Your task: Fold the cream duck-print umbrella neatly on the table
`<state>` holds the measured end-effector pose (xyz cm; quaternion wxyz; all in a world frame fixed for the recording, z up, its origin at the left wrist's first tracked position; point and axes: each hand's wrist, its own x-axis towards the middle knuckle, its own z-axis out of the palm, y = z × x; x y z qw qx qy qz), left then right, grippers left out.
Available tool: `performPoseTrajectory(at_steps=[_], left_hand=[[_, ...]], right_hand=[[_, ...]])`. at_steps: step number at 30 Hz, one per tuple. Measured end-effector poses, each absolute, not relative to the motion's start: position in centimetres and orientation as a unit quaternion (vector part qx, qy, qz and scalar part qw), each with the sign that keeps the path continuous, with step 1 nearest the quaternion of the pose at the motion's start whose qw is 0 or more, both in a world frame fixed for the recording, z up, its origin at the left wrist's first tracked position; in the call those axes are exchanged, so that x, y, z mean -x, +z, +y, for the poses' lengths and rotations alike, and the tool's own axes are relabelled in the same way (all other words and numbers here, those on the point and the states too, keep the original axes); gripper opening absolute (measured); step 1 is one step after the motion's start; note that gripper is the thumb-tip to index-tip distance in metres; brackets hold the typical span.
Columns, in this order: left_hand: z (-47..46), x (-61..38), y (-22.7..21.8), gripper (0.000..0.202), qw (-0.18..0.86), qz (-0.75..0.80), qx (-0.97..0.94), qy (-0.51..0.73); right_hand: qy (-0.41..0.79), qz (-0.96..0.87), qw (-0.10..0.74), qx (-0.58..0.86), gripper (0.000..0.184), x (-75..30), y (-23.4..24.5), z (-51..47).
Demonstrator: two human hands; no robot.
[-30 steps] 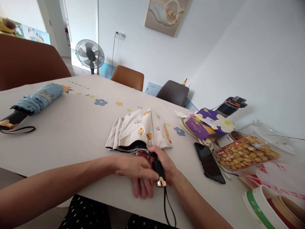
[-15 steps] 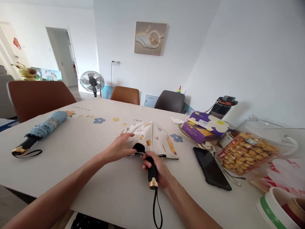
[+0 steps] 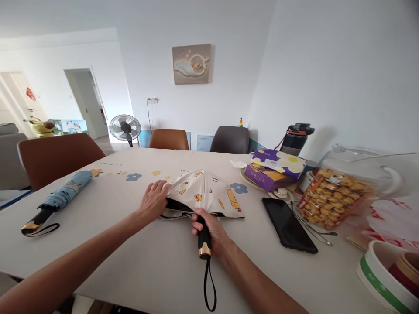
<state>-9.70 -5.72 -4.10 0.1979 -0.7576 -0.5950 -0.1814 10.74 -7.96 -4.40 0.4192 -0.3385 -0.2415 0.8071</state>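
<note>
A cream folding umbrella (image 3: pixel 209 192) printed with small cartoon figures lies on the table in front of me, its canopy loose and fanned out. My right hand (image 3: pixel 212 229) is closed round its black handle (image 3: pixel 203 237), which ends in a gold cap and a black wrist strap (image 3: pixel 209 285). My left hand (image 3: pixel 153 201) rests on the left edge of the canopy, fingers curled over the fabric folds.
A folded blue umbrella (image 3: pixel 60 198) lies at the table's left. To the right are a black phone (image 3: pixel 288 224), a purple box (image 3: pixel 273 168), a bag of snacks (image 3: pixel 334 198) and stacked bowls (image 3: pixel 389 279). Brown chairs (image 3: pixel 55 157) stand round the white table (image 3: pixel 147 261).
The view has tilted up. My left hand left the handle, moved up and left onto the canopy's edge, and now curls over the folds. My right hand keeps its hold on the handle.
</note>
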Motion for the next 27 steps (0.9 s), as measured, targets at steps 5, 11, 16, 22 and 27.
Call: performPoseTrajectory(at_steps=[5, 11, 16, 22, 27], left_hand=[[-6.7, 10.7, -3.1, 0.043, 0.276, -0.548, 0.753, -0.238], [-7.8, 12.3, -5.8, 0.027, 0.106, -0.645, 0.736, -0.177], [-6.6, 11.3, -5.4, 0.032, 0.162, -0.611, 0.755, -0.176], [-6.1, 10.9, -3.3, 0.043, 0.244, -0.580, 0.737, -0.246], [-7.2, 14.0, -4.8, 0.038, 0.092, -0.606, 0.771, -0.169]], right_hand=[[0.799, -0.238, 0.428, 0.350, 0.016, -10.7, -4.4, -8.0], [0.798, -0.252, 0.417, 0.355, 0.015, -10.6, -4.4, -8.2], [0.796, -0.263, 0.415, 0.354, 0.014, -10.5, -4.6, -8.1], [0.786, -0.264, 0.423, 0.365, 0.015, -10.4, -4.6, -8.2], [0.786, -0.255, 0.425, 0.369, 0.015, -10.3, -4.3, -8.4]])
